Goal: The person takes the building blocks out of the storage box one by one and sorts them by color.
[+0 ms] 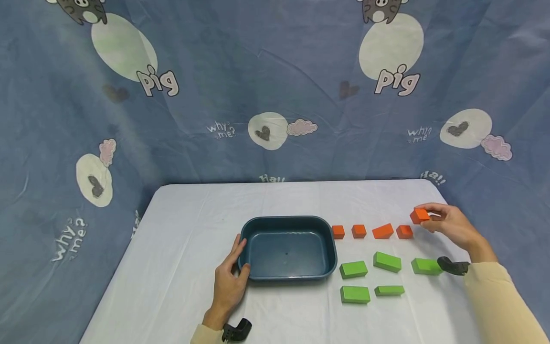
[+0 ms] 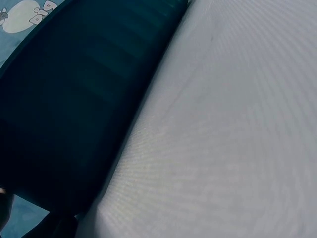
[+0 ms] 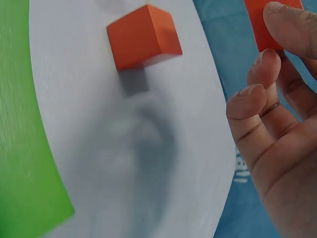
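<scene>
My right hand point(image 1: 457, 227) pinches an orange block point(image 1: 419, 216) between thumb and fingers, lifted above the table's right side. In the right wrist view, the thumb presses on the face of this held block point(image 3: 262, 25). Below it, another orange block point(image 3: 143, 39) sits on the cloth, at the right end of a row of orange blocks point(image 1: 358, 231). My left hand point(image 1: 229, 284) rests with extended fingers against the left side of a dark blue rectangular basin point(image 1: 285, 258). Nothing lies inside the basin. The left wrist view shows mostly the basin's outer wall point(image 2: 84, 99).
Several green blocks point(image 1: 387, 262) lie loosely spaced in front of the orange row, right of the basin. One green block point(image 1: 425, 266) is partly covered by the right wrist's black camera mount. White cloth point(image 1: 180, 267) covers the table; a blue patterned curtain point(image 1: 301, 157) hangs behind.
</scene>
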Available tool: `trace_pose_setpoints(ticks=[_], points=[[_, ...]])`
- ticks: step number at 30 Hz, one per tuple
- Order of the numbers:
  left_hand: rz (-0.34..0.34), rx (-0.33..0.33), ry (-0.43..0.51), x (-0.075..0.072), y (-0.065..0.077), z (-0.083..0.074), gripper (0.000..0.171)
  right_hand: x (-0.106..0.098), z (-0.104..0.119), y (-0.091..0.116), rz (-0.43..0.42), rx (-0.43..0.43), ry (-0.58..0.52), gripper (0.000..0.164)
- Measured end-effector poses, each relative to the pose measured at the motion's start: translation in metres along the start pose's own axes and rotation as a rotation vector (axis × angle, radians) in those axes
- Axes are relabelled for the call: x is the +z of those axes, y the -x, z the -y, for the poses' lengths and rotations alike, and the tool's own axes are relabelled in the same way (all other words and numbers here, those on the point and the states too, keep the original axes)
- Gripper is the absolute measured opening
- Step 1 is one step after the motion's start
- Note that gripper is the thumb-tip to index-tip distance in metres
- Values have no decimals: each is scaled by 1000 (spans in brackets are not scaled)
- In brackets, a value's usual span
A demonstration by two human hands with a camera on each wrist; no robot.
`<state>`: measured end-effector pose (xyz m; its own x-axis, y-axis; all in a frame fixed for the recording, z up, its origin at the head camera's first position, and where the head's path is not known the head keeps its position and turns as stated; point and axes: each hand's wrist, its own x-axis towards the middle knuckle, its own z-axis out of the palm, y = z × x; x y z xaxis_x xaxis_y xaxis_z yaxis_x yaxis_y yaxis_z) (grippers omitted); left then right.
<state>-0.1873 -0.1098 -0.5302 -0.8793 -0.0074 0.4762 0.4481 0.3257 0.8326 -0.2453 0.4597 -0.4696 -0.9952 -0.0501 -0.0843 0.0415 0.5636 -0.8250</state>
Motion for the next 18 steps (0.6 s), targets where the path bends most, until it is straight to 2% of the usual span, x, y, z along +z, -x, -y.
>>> trace_pose_setpoints(ticks=[7,18], points=[[12,-8,4,0,-1,-3,59,-10,-15,7,-24,5,7,45],[2,-23,-11,1,0,-4,59,-10,-34,10,8,95,21,53]])
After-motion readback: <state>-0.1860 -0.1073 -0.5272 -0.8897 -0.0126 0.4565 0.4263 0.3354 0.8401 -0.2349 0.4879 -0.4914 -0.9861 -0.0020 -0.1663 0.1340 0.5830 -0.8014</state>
